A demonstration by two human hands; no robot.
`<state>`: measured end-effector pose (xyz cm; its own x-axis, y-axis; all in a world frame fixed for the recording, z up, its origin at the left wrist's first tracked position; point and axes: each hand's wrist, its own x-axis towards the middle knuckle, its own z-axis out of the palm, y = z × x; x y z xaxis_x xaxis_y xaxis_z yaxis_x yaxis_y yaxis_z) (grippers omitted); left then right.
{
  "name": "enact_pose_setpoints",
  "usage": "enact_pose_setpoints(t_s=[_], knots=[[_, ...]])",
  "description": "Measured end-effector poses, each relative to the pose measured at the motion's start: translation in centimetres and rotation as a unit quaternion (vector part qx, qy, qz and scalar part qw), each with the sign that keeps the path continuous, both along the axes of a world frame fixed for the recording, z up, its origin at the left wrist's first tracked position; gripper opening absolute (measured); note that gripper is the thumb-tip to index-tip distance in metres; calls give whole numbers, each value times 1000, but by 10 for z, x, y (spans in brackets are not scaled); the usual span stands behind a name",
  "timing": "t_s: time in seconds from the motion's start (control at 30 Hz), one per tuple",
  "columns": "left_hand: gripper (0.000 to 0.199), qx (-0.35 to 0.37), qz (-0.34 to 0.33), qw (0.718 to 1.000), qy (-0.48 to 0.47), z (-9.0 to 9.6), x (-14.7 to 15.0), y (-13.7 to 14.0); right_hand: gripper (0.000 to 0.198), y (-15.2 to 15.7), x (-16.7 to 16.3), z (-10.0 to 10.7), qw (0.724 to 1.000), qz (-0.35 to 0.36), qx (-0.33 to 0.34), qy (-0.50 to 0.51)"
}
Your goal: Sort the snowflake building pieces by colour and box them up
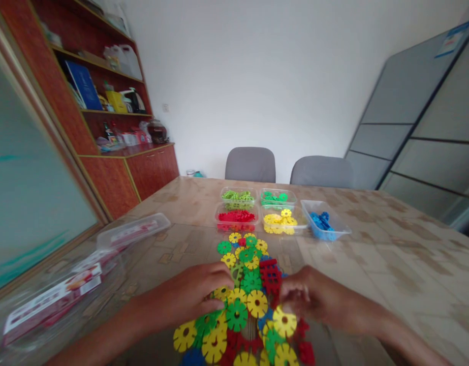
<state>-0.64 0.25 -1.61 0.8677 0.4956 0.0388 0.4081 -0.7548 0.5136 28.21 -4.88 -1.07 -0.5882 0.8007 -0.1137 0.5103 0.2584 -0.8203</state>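
Nearest us, at the bottom edge, a loose pile of notched yellow discs (214, 346) overlaps red and blue pieces, short of the fingers of both our hands. Our left hand (204, 287) reaches over the left edge of the pile, its thumb and fingers standing apart, with one yellow disc visible in the gap; whether the fingertips touch it, we cannot tell. Our right hand (310, 292) is curled inward on the other side — its fingertips are blurred, so we cannot tell whether they grip anything. Just beside those right fingers, toward the left, is a red lattice piece (270, 274). Between our two hands lies a green disc (237, 315), and more discs run on beyond our fingertips. Farther ahead of the fingers, clear tubs hold sorted pieces: red pieces (236, 217) and yellow pieces (280, 222) in the nearer pair, light-green pieces (237, 196) and green pieces (274, 196) behind them, and blue pieces (321, 221) at the right. Well left of our left fingers — pink-and-white packaging (53, 300) rests on the table (390, 254).
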Motion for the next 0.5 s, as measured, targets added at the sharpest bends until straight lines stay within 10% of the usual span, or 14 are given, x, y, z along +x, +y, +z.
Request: enact_pose_setpoints(t_s=[0.5], knots=[[74,-14,11,995,100,-16,-6,-13,25,-11,-21,-28,980,-36,126,-151]])
